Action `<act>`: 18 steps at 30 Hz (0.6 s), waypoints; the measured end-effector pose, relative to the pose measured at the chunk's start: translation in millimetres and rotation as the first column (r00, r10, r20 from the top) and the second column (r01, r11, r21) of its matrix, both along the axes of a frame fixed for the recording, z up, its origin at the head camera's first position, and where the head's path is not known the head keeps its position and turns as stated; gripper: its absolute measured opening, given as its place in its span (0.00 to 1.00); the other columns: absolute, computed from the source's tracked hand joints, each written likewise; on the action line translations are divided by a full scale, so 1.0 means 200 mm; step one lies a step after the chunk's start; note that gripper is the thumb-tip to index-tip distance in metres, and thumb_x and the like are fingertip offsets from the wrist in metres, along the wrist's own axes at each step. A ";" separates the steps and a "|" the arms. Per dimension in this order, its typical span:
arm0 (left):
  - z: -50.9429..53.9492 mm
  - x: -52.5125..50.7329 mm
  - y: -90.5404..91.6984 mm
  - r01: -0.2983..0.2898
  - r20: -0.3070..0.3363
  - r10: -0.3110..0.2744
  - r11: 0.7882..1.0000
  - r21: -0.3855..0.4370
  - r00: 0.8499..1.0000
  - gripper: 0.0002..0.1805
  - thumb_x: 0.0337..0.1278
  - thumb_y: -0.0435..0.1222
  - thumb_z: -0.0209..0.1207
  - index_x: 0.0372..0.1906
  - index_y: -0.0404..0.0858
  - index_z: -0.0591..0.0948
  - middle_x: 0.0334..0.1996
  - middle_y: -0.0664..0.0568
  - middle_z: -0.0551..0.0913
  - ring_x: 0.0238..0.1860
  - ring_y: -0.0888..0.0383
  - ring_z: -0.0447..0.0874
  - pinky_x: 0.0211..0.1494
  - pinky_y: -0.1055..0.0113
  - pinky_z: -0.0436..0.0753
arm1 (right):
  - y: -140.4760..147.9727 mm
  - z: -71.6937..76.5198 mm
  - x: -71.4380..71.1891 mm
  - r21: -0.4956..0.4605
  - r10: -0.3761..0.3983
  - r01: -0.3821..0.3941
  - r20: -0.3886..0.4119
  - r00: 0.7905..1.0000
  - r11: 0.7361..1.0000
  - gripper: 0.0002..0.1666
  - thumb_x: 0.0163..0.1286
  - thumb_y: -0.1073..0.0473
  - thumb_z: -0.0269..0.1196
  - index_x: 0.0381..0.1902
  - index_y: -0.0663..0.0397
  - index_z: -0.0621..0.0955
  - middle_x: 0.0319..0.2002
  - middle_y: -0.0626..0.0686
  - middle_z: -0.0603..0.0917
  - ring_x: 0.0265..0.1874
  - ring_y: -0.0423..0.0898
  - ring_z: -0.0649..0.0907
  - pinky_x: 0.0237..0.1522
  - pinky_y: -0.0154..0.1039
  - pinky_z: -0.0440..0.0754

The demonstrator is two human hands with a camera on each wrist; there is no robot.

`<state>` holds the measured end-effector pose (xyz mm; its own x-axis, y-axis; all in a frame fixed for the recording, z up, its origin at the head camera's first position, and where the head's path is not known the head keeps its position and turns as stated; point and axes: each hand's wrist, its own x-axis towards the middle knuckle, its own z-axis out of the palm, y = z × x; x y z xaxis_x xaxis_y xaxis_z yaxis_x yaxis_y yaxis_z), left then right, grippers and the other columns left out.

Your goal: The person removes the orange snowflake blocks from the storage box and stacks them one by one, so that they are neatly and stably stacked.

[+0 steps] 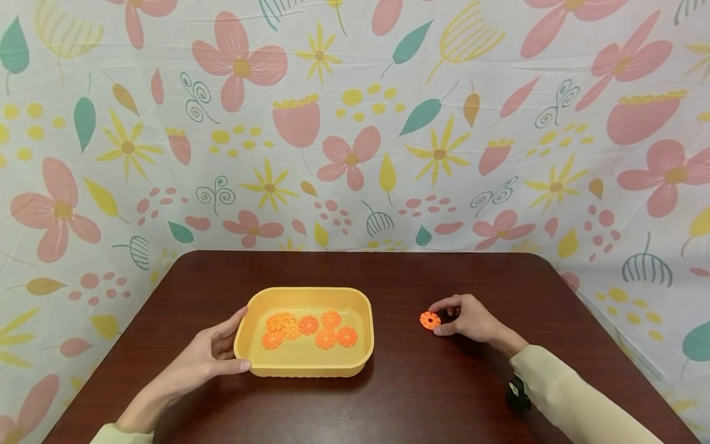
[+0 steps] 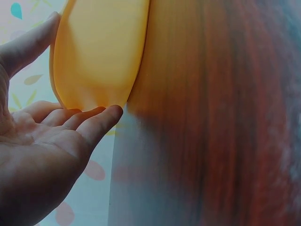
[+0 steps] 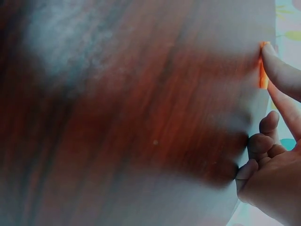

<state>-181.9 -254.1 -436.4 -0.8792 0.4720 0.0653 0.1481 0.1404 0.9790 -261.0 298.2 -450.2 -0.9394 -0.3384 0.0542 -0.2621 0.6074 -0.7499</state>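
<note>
A yellow tub (image 1: 310, 372) stands left of the middle of the table, with several orange notched discs (image 1: 308, 325) lying in it. My left hand (image 1: 194, 357) grips its left side, the thumb at the near corner and the fingers along the outer wall. In the left wrist view the tub (image 2: 101, 47) rests against the fingers of my left hand (image 2: 51, 136). To the right of the tub, my right hand (image 1: 470, 319) pinches one orange disc (image 1: 424, 320) between thumb and forefinger. The right wrist view shows this disc (image 3: 263, 70) edge-on at the fingertips of my right hand (image 3: 277, 165).
The dark brown table (image 1: 388, 407) has rounded far corners. A white cloth (image 1: 355, 216) printed with flowers and leaves hangs behind it and along both sides. A dark object (image 1: 518, 393) is at the right sleeve's cuff.
</note>
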 end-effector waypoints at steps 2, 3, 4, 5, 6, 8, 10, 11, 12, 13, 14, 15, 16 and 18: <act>0.00 0.00 0.00 0.000 -0.004 0.000 1.000 0.001 1.000 0.55 0.61 0.25 0.70 0.84 0.29 0.47 0.82 0.31 0.49 0.73 0.46 0.70 0.61 0.63 0.82 | 0.00 0.00 0.00 0.001 -0.005 0.005 -0.003 1.000 1.000 0.22 0.56 0.64 0.82 0.49 0.61 0.90 0.30 0.55 0.75 0.33 0.50 0.70 0.32 0.38 0.64; 0.00 0.00 0.00 0.000 -0.004 0.000 1.000 0.002 1.000 0.55 0.61 0.25 0.70 0.84 0.29 0.47 0.82 0.31 0.49 0.73 0.46 0.70 0.61 0.63 0.82 | 0.00 0.00 0.00 0.003 -0.006 0.006 -0.004 1.000 1.000 0.22 0.56 0.64 0.82 0.49 0.62 0.90 0.30 0.55 0.75 0.33 0.50 0.70 0.32 0.38 0.64; -0.01 0.00 0.00 -0.001 -0.003 0.001 1.000 0.003 1.000 0.55 0.61 0.25 0.70 0.84 0.29 0.47 0.82 0.31 0.49 0.74 0.46 0.69 0.61 0.63 0.82 | 0.00 0.00 0.00 0.004 -0.007 0.007 -0.004 1.000 1.000 0.22 0.56 0.64 0.82 0.49 0.62 0.90 0.30 0.56 0.75 0.33 0.50 0.70 0.32 0.38 0.64; -0.01 0.00 0.00 -0.001 -0.001 0.001 1.000 0.005 1.000 0.55 0.61 0.25 0.70 0.84 0.29 0.47 0.82 0.31 0.49 0.74 0.46 0.69 0.61 0.63 0.82 | 0.00 0.01 0.00 0.008 -0.006 0.006 -0.004 1.000 1.000 0.22 0.57 0.64 0.82 0.50 0.62 0.90 0.30 0.55 0.75 0.33 0.50 0.70 0.32 0.38 0.64; -0.01 0.00 0.00 0.000 0.001 0.000 1.000 0.008 1.000 0.55 0.61 0.25 0.70 0.84 0.29 0.47 0.82 0.31 0.49 0.74 0.46 0.69 0.61 0.63 0.82 | 0.00 0.01 0.00 0.008 -0.006 0.006 -0.002 1.000 1.000 0.23 0.56 0.63 0.82 0.50 0.61 0.90 0.30 0.55 0.75 0.33 0.50 0.70 0.32 0.38 0.64; -0.01 0.00 0.00 0.003 0.005 -0.003 1.000 0.012 1.000 0.55 0.61 0.25 0.69 0.84 0.29 0.47 0.82 0.31 0.47 0.74 0.47 0.69 0.61 0.63 0.82 | 0.00 0.01 0.00 0.013 -0.008 0.007 0.003 1.000 1.000 0.23 0.56 0.63 0.82 0.51 0.61 0.90 0.30 0.55 0.75 0.33 0.50 0.71 0.32 0.38 0.65; -0.01 0.00 0.00 0.004 0.005 -0.004 1.000 0.015 1.000 0.55 0.61 0.25 0.69 0.84 0.28 0.47 0.83 0.32 0.47 0.74 0.47 0.69 0.61 0.62 0.82 | 0.00 0.01 0.00 0.012 -0.004 0.004 0.006 1.000 1.000 0.24 0.57 0.63 0.82 0.51 0.61 0.89 0.30 0.55 0.75 0.33 0.51 0.71 0.32 0.38 0.66; -0.02 0.00 0.00 0.006 0.003 -0.006 1.000 0.015 1.000 0.54 0.61 0.25 0.69 0.84 0.28 0.47 0.83 0.32 0.46 0.74 0.48 0.69 0.61 0.62 0.82 | 0.01 0.01 0.00 0.013 -0.003 0.003 0.005 1.000 1.000 0.24 0.57 0.63 0.82 0.51 0.61 0.90 0.31 0.55 0.75 0.33 0.50 0.71 0.32 0.38 0.66; -0.02 0.00 0.00 0.007 0.001 -0.007 1.000 0.015 1.000 0.54 0.61 0.25 0.69 0.84 0.28 0.47 0.83 0.32 0.47 0.74 0.48 0.69 0.61 0.62 0.82 | 0.01 0.01 0.01 0.013 -0.004 0.004 0.002 1.000 1.000 0.23 0.57 0.63 0.82 0.51 0.60 0.90 0.30 0.55 0.75 0.33 0.51 0.71 0.32 0.38 0.66; -0.02 0.00 -0.01 0.009 0.000 -0.009 1.000 0.015 1.000 0.54 0.61 0.24 0.69 0.84 0.28 0.47 0.83 0.32 0.46 0.74 0.48 0.69 0.62 0.62 0.82 | 0.01 0.02 0.01 0.012 -0.004 0.004 -0.002 1.000 1.000 0.23 0.57 0.63 0.82 0.50 0.60 0.90 0.30 0.55 0.75 0.33 0.50 0.71 0.32 0.38 0.67; -0.02 0.00 -0.01 0.009 -0.003 -0.009 1.000 0.015 1.000 0.54 0.61 0.24 0.69 0.84 0.28 0.47 0.83 0.32 0.47 0.74 0.48 0.69 0.62 0.62 0.81 | 0.00 0.03 0.02 0.011 -0.001 0.001 -0.009 1.000 1.000 0.22 0.57 0.63 0.82 0.50 0.59 0.90 0.30 0.55 0.75 0.33 0.51 0.71 0.32 0.37 0.67; -0.02 0.00 -0.01 0.009 -0.005 -0.009 1.000 0.014 1.000 0.54 0.61 0.25 0.69 0.84 0.28 0.47 0.82 0.32 0.47 0.74 0.48 0.69 0.62 0.63 0.81 | 0.00 0.04 0.03 0.007 0.012 -0.012 -0.017 1.000 1.000 0.22 0.57 0.63 0.81 0.50 0.59 0.90 0.31 0.56 0.76 0.33 0.51 0.71 0.32 0.38 0.67; -0.02 0.00 -0.01 0.009 -0.007 -0.009 1.000 0.013 1.000 0.54 0.61 0.25 0.69 0.84 0.28 0.47 0.82 0.32 0.48 0.74 0.47 0.69 0.62 0.63 0.81 | -0.02 0.05 0.03 0.004 0.026 -0.025 -0.028 0.999 1.000 0.21 0.58 0.64 0.81 0.50 0.59 0.90 0.31 0.56 0.76 0.33 0.51 0.71 0.32 0.37 0.68; -0.01 0.00 -0.01 0.009 -0.009 -0.008 1.000 0.012 1.000 0.54 0.61 0.25 0.69 0.84 0.28 0.47 0.82 0.32 0.48 0.74 0.46 0.69 0.62 0.64 0.81 | -0.05 0.08 0.05 -0.003 0.057 -0.057 -0.049 0.997 0.998 0.21 0.58 0.64 0.81 0.50 0.60 0.90 0.32 0.58 0.77 0.33 0.52 0.72 0.31 0.38 0.69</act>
